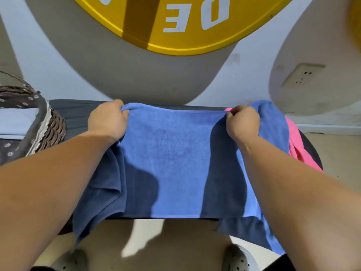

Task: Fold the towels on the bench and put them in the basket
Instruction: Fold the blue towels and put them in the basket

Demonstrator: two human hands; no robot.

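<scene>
Left hand (107, 120) and right hand (242, 122) each pinch the upper edge of the blue towel (172, 157), long axis left-right; basket (54, 130) at frame left

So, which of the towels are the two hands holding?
The light blue towel spread across the bench: the left hand and right hand grip its far edge. The dark blue towel lies under it, the pink towel beside it.
</scene>
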